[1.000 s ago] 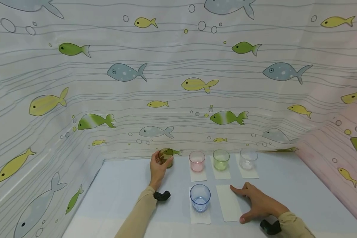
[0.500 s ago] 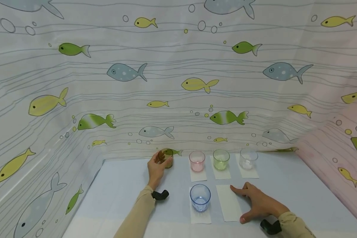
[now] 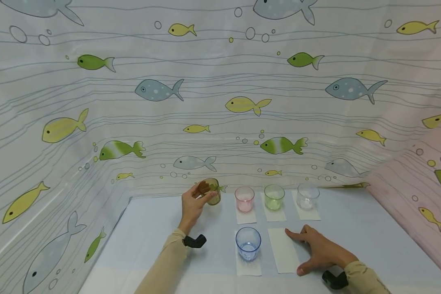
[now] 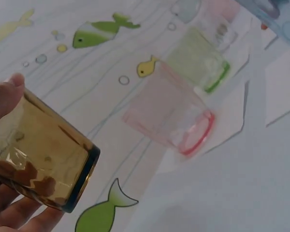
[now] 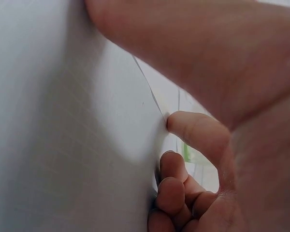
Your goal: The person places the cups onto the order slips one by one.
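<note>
My left hand (image 3: 192, 206) grips an amber drinking glass (image 3: 215, 199) by its side, thumb on the near side and fingers behind, seen through the tinted wall. In the left wrist view the amber glass (image 4: 58, 154) leans over, its thick base toward the right. My right hand (image 3: 321, 249) rests at a white paper strip (image 3: 282, 251), with the index fingertip at its far edge and the thumb at the near right corner. The right wrist view shows the thumb and index spread over the paper (image 5: 121, 106), the other fingers curled in.
On similar paper strips stand a pink glass (image 3: 244, 200), a green glass (image 3: 273, 198) and a clear glass (image 3: 307, 198) in the back row. Nearer, a blue glass (image 3: 248, 245) stands left of the right hand's strip. A fish-printed curtain (image 3: 220, 122) surrounds the table (image 3: 150, 228).
My left hand has lifted the amber glass slightly, moved it a little right and tilted it. My right hand and the other glasses have stayed in place.
</note>
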Demonstrator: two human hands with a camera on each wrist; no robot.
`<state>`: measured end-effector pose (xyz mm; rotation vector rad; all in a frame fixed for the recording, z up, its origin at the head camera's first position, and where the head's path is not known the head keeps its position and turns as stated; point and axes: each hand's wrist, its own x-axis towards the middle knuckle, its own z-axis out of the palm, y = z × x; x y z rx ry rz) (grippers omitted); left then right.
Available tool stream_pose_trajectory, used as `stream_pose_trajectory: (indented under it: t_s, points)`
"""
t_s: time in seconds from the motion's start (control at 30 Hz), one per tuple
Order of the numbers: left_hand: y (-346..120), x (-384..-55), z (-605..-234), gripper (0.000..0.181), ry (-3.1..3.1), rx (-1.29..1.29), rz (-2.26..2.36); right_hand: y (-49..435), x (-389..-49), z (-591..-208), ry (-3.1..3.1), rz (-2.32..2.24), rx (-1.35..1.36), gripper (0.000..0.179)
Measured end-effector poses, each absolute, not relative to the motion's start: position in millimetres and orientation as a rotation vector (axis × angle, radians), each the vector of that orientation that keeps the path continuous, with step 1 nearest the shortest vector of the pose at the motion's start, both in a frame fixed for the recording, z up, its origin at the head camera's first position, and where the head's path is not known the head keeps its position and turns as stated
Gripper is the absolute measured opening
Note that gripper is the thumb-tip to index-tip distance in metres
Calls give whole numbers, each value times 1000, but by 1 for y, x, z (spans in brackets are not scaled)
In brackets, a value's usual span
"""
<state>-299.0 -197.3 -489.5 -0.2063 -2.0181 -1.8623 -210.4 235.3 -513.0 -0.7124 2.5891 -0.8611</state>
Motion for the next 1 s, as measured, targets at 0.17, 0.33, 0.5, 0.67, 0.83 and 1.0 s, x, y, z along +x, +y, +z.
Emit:
stream_pose_trajectory:
  t_s: [0.17, 0.33, 0.5, 0.67, 0.83, 1.0]
  points:
    - [-187, -288, -471, 59, -2022, -295, -1880, 236, -210, -513, 2591, -867, -732, 114]
    - [-173, -275, -456, 57, -2046, -392, -1903, 236, -210, -512, 2589, -865, -740, 113]
    - [-156, -263, -445, 57, -2065, -501, -1935, 236, -209, -512, 2588, -866, -726, 113]
    - [-141, -252, -439, 58, -2063, -677, -1966, 236, -210, -514, 2584, -879, -731, 112]
    - [-126, -241, -441, 59, -2082, -752, -2000, 237, -210, -516, 2579, -877, -733, 112]
    - [-110, -231, -443, 58, -2099, -792, -2038, 236, -211, -516, 2583, -868, -730, 112]
